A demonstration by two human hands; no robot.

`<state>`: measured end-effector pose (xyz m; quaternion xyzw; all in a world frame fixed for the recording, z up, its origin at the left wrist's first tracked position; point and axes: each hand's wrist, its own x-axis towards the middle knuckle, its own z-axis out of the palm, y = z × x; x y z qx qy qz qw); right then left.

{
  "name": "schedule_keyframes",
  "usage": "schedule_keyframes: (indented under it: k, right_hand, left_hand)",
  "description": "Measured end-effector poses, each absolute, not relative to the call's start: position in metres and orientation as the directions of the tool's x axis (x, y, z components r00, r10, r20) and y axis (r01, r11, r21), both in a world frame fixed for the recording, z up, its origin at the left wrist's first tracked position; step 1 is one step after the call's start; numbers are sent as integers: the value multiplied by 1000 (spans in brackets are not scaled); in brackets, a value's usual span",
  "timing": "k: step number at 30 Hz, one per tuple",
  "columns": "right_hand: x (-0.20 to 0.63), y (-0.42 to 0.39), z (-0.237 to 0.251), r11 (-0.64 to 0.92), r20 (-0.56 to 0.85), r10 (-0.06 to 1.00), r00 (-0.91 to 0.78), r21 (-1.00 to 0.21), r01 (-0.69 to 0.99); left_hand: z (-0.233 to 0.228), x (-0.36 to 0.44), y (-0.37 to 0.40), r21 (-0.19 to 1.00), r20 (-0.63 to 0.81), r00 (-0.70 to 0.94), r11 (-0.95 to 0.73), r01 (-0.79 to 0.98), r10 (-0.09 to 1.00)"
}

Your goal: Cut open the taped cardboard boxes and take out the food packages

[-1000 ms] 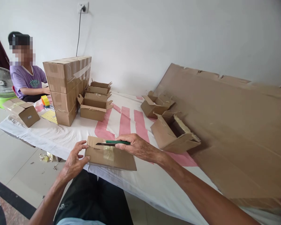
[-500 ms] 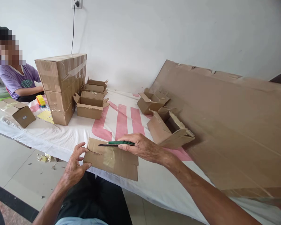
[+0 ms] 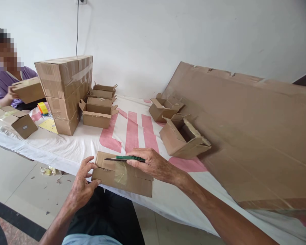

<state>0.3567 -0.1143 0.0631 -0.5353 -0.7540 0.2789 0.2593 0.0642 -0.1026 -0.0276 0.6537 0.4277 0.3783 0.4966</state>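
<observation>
A small cardboard box (image 3: 139,186) lies at the near edge of the cloth-covered table, with a strip of clear tape (image 3: 120,173) across its top flaps. My left hand (image 3: 83,182) grips the box's left end, thumb on the near side and fingers at the far side. In my right hand (image 3: 153,165) is a green utility knife (image 3: 130,158). Its dark blade points left, just over the top of the box; whether it touches the cardboard I cannot tell. The knife's rear end is hidden in my palm.
Two open boxes (image 3: 185,137) stand to the right, before a large leaning cardboard sheet (image 3: 250,136). Several open boxes (image 3: 97,119) sit beside a tall stack of taped boxes (image 3: 63,81). At far left a co-worker's hand (image 3: 11,95) holds a box (image 3: 29,91) near a tape roll (image 3: 43,108).
The co-worker has lifted a box into view at the left. My view has shifted slightly; both my hands keep nearly the same hold on the box and the utility knife.
</observation>
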Motion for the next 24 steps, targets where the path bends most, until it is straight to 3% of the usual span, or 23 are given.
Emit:
schedule_keyframes:
  k: [12,24]
  right_hand:
    - [362,-118,90,360,78,929,-361,-414,836]
    - [365,-120,92,348,-17,925,-381,-371,861]
  left_hand:
    - [-10,61,-90,924,79,352,-201,325,933]
    - [-12,63,-90,932,93,355,-207,299,930]
